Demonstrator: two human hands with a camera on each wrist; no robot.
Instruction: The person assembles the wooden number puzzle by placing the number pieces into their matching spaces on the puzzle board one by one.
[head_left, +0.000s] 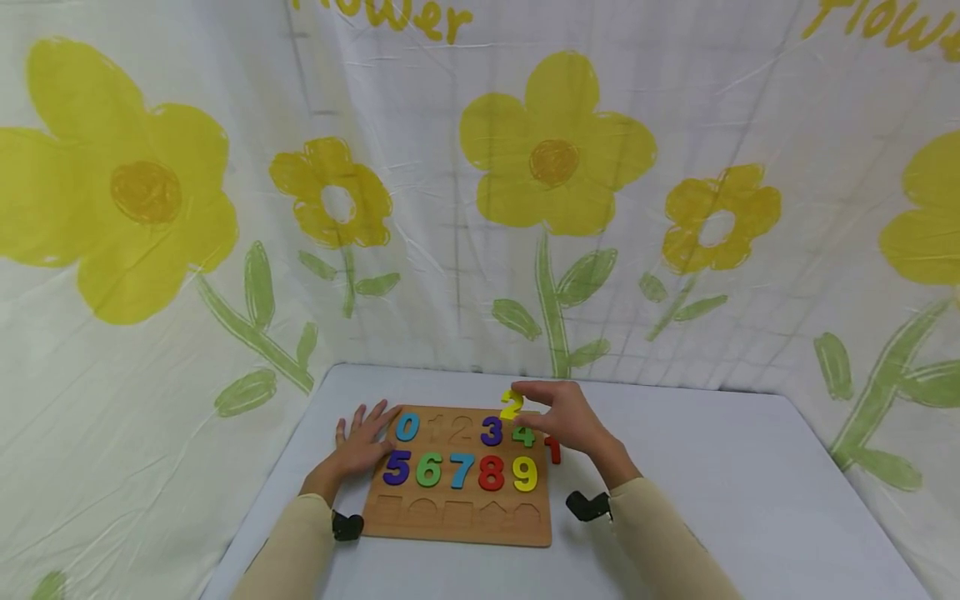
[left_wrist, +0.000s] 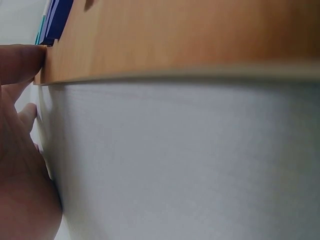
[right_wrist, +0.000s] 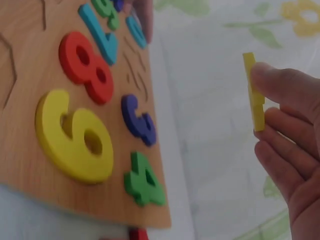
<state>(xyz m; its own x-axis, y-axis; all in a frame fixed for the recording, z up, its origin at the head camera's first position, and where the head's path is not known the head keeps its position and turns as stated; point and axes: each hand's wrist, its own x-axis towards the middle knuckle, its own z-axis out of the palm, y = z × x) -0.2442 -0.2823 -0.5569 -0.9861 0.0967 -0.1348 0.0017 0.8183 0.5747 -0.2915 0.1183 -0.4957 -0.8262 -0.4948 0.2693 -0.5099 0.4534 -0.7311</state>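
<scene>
A wooden number puzzle board (head_left: 450, 527) lies flat on the table, most of its number slots filled with coloured pieces. The slots for 1 and 2 in the top row are bare. My right hand (head_left: 564, 417) pinches the yellow number 2 piece (head_left: 512, 405) between thumb and fingers, raised over the board's far right corner; the right wrist view shows that piece (right_wrist: 255, 92) edge-on. My left hand (head_left: 360, 442) rests at the board's left edge with fingers spread, its thumb touching the board close to the purple 5 (head_left: 397, 468).
A red number 1 piece (head_left: 553, 450) lies just right of the board, partly under the right hand. Shape outlines run along the board's near row. The white table (head_left: 712, 483) extends to the right, and a flower-printed curtain (head_left: 420, 275) hangs behind it.
</scene>
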